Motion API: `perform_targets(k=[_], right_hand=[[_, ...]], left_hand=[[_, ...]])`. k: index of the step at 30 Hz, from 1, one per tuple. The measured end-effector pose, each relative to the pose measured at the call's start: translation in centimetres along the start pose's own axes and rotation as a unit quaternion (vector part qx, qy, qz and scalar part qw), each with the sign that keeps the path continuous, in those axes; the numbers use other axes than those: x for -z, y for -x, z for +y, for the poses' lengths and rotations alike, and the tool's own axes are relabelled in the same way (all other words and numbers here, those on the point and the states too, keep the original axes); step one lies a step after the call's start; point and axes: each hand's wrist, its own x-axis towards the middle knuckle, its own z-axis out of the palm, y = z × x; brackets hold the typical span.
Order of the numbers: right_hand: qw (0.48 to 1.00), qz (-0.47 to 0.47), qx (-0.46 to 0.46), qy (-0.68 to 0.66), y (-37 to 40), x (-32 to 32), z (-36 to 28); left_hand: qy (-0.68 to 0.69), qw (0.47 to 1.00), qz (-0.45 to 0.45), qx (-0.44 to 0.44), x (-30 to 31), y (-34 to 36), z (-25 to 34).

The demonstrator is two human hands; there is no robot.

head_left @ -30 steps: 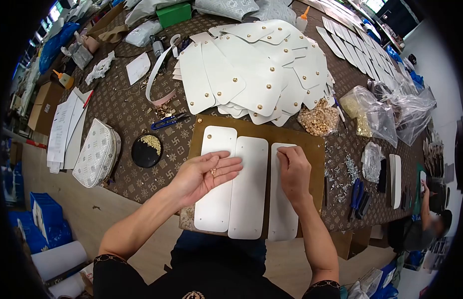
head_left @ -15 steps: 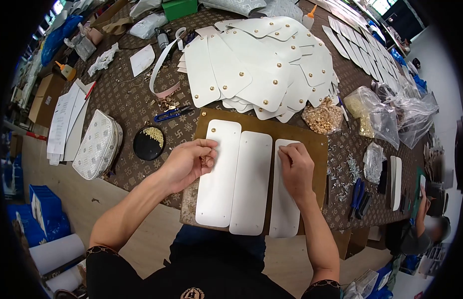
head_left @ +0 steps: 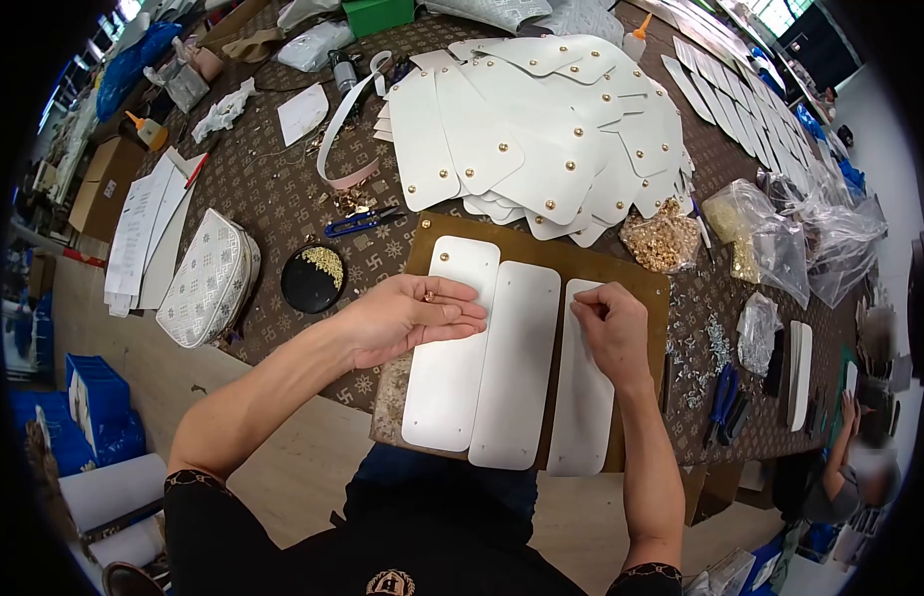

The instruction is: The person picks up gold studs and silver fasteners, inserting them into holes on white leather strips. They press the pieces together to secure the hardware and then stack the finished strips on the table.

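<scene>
My left hand (head_left: 418, 316) hovers over the left white panel (head_left: 450, 372), palm turned up and fingers extended. A small gold stud (head_left: 429, 295) shows between its thumb and fingers. That panel has a gold stud fixed near its top left corner and small holes at other corners. Beside it lies the middle white panel (head_left: 516, 368), with small holes near its corners. My right hand (head_left: 614, 333) is over the right white panel (head_left: 581, 417), thumb and fingertips pinched together; whatever they hold is hidden. All the panels rest on a brown board (head_left: 636, 298).
A heap of white studded panels (head_left: 527, 129) lies behind the board. Around it are a bag of gold studs (head_left: 663, 236), a black dish (head_left: 313, 280), blue snips (head_left: 361, 222), blue-handled pliers (head_left: 721, 392) and a patterned pouch (head_left: 212, 280). Another person (head_left: 845, 467) is at far right.
My left hand has opened its curled fingers and moved inward over the left panel, bringing a gold stud into sight. My right hand stays pinched over the right panel. The view has shifted slightly.
</scene>
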Motion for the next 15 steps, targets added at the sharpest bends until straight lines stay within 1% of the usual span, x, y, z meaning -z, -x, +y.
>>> perform_targets(k=[5,7,8,9,11,12,13,15], right_hand=[[0.999,-0.014,-0.03,-0.017,-0.4,0.5,0.0],[0.998,-0.015,-0.043,-0.033,-0.5,0.5,0.2],[0.998,-0.007,-0.041,-0.036,-0.3,0.4,0.3],[0.999,0.001,-0.036,-0.039,-0.2,0.3,0.4],[0.998,0.018,-0.048,-0.047,-0.1,0.1,0.2],[0.999,0.011,-0.039,-0.018,-0.4,0.2,0.1],[0.999,0.001,-0.031,0.01,-0.6,0.1,0.0],[1.0,0.013,-0.026,0.001,-0.6,0.0,0.1]], left_hand=[[0.002,1.0,0.004,-0.008,-0.4,-0.6,0.3],[-0.004,0.999,0.038,-0.008,-1.0,-0.7,0.7],[-0.018,0.999,0.04,-0.02,-1.0,-0.8,0.6],[-0.026,0.999,0.028,-0.01,-0.8,-0.9,0.7],[-0.05,0.997,0.059,-0.023,-0.7,-1.2,1.0],[-0.067,0.994,0.076,-0.027,-1.0,-1.3,1.1],[-0.07,0.995,0.07,-0.023,-1.0,-1.7,1.1],[-0.134,0.985,0.103,-0.024,-0.8,-2.2,1.4]])
